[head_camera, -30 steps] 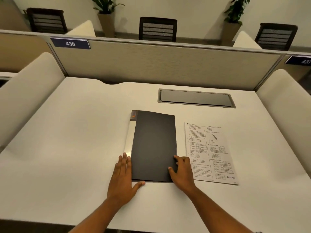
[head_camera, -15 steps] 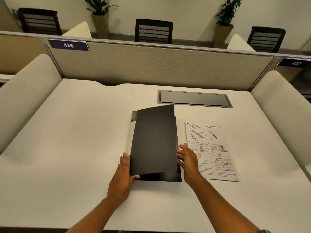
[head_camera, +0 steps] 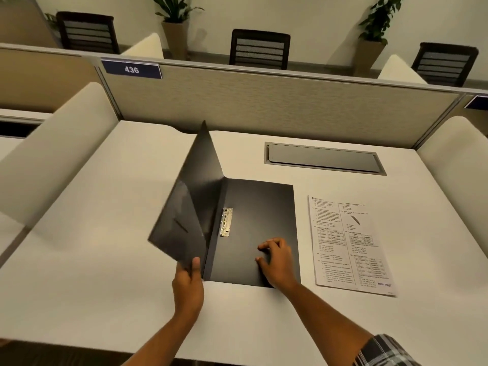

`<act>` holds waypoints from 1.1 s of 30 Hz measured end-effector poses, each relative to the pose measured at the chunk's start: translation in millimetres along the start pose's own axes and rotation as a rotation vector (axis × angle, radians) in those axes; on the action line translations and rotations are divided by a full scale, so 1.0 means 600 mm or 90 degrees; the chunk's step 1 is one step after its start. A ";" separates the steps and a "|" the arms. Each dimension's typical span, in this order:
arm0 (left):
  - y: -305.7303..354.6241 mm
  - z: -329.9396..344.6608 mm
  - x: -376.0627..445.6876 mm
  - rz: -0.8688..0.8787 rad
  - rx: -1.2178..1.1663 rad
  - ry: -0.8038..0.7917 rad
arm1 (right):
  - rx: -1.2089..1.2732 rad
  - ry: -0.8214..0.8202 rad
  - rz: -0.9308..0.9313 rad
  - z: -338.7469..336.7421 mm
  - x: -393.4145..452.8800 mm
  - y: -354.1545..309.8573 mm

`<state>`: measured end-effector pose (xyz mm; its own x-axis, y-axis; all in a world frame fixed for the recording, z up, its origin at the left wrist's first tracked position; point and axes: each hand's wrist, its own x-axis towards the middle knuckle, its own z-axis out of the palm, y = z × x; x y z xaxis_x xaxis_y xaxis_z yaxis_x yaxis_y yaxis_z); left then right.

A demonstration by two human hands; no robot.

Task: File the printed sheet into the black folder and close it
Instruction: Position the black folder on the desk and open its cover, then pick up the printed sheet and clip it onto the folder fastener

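Observation:
The black folder (head_camera: 261, 207) lies in the middle of the white desk with its front cover (head_camera: 192, 202) swung up and over to the left. My left hand (head_camera: 188, 283) pinches the cover's near corner. My right hand (head_camera: 277, 260) rests flat, fingers spread, on the folder's inner back panel near its front edge. A silver metal clip (head_camera: 226, 222) sits beside the spine inside. The printed sheet (head_camera: 348, 244) lies flat on the desk just right of the folder, untouched.
A grey cable hatch (head_camera: 323, 158) is set into the desk behind the folder. Padded side dividers (head_camera: 52, 151) flank the desk, and a partition (head_camera: 264, 101) labelled 436 stands at the back. Chairs and potted plants are beyond it.
The folder went from shut to open: my left hand lifted the cover up and leftward, showing the clip. My right hand moved from the folder's right edge onto the inner panel.

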<state>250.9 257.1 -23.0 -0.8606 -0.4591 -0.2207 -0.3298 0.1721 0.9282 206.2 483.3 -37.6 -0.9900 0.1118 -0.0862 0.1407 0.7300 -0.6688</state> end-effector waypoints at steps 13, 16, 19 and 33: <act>-0.034 -0.072 0.064 -0.056 0.094 0.194 | -0.006 0.007 -0.009 0.001 0.002 0.004; -0.038 -0.068 0.071 -0.035 0.169 0.195 | -0.008 0.012 -0.015 0.002 0.001 0.006; -0.032 -0.067 0.073 -0.039 0.287 0.188 | -0.009 0.015 -0.017 0.002 0.001 0.006; 0.013 -0.030 0.113 0.381 0.450 -0.021 | 0.041 0.002 0.028 0.005 0.024 0.000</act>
<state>197.1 211.4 -25.3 -0.9710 -0.0987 0.2179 0.0227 0.8687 0.4949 192.0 483.0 -40.7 -0.9829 0.1448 -0.1137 0.1824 0.6801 -0.7101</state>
